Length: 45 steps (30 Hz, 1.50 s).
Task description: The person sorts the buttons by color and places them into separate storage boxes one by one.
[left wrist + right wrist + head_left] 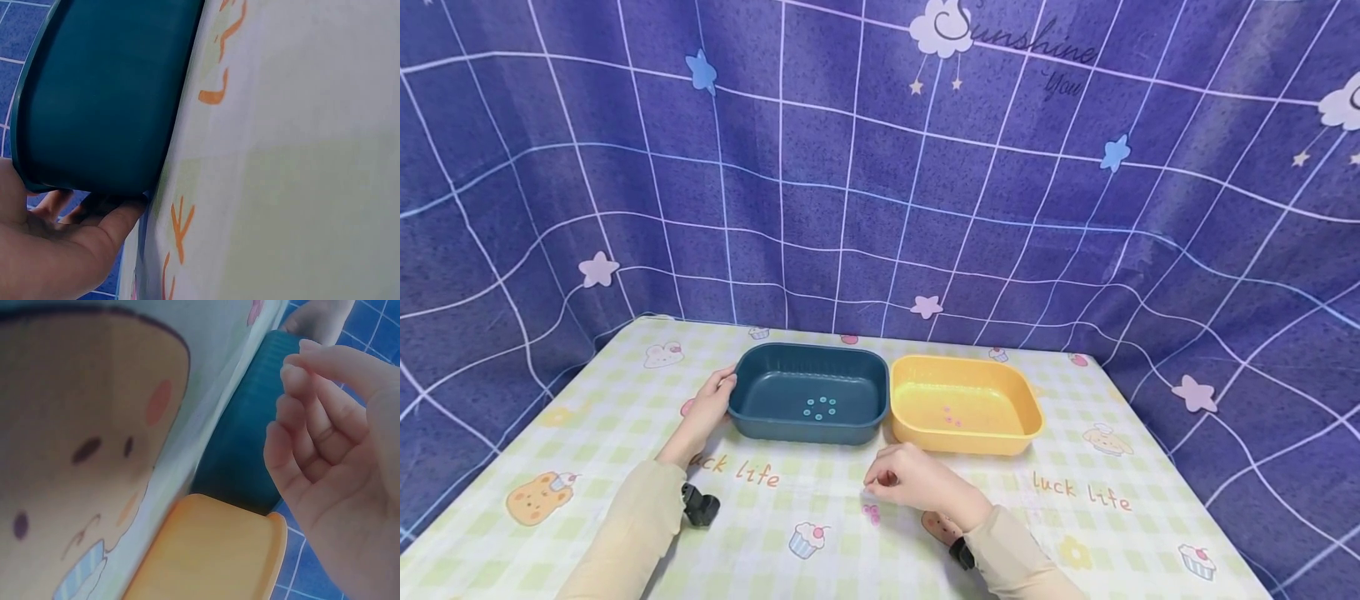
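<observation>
My left hand (713,400) holds the left end of a dark teal plastic bin (808,432), with thumb and fingers at its end wall in the left wrist view. Small light-blue ring-like pieces (818,408) lie on its floor. In front of the bins, my right hand (917,479) hovers low with fingers curled and the thumb tip close to the index fingertip. I cannot tell whether a small piece is between them. Just below these fingertips, a little cluster of pink pieces (871,513) lies on the tablecloth. Similar pink pieces (952,418) lie inside the yellow bin (966,443).
Both bins stand side by side on a checked tablecloth (760,525) printed with cartoons and lettering. A blue grid-patterned curtain (820,208) hangs behind and around the table. Black wrist devices (702,507) sit on both forearms.
</observation>
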Tool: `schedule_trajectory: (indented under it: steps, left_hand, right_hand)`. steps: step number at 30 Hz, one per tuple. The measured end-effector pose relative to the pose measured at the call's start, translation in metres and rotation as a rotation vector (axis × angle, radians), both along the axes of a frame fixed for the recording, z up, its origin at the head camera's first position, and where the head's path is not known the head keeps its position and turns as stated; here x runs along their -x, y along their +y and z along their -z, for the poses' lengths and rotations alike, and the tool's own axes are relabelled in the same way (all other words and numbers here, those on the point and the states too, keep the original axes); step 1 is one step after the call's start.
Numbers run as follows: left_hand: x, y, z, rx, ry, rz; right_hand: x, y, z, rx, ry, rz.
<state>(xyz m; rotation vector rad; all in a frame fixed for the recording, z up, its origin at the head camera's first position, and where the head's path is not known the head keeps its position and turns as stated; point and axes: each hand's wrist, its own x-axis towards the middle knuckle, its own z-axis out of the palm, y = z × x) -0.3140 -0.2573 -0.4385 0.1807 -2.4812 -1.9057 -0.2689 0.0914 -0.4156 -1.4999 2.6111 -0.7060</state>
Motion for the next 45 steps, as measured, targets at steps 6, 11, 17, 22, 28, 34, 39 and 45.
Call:
schedule_trajectory:
  steps: [6,11,17,22,28,34,39,45]
  left_hand:
    - [0.0024,-0.0019,0.0046,0.016,0.018,0.006]
    - [0.0022,-0.0019,0.0048,0.012,0.019,0.005]
    - [0.0015,-0.0013,0.0035,0.006,0.021,0.002]
    - [0.0005,-0.0011,0.0024,0.005,0.023,0.004]
    - [-0.0011,0.0001,0.0015,0.008,0.016,-0.005]
    - [-0.0013,0.0016,-0.0005,0.008,0.002,-0.012]
    - [-0.0004,0.0017,-0.0004,0.009,0.007,-0.011]
    - [-0.001,0.0016,-0.0002,-0.003,0.011,0.001]
  right_hand:
    - [0.0003,-0.0012,0.0027,-0.031,-0.034,-0.013]
    - [-0.0013,-0.0022,0.0038,-0.067,-0.032,-0.026]
    - [-0.0043,-0.0037,0.0022,-0.084,-0.061,-0.025]
    - [-0.0056,-0.0043,0.0022,-0.094,-0.084,-0.03]
    - [-0.0048,-0.0053,0.0061,-0.124,-0.073,-0.041]
    - [-0.005,-0.0064,0.0072,-0.148,-0.079,-0.034]
    - [-0.004,-0.0065,0.009,-0.143,-0.059,-0.043]
    - [-0.0039,-0.0067,0.0094,-0.148,-0.018,-0.049]
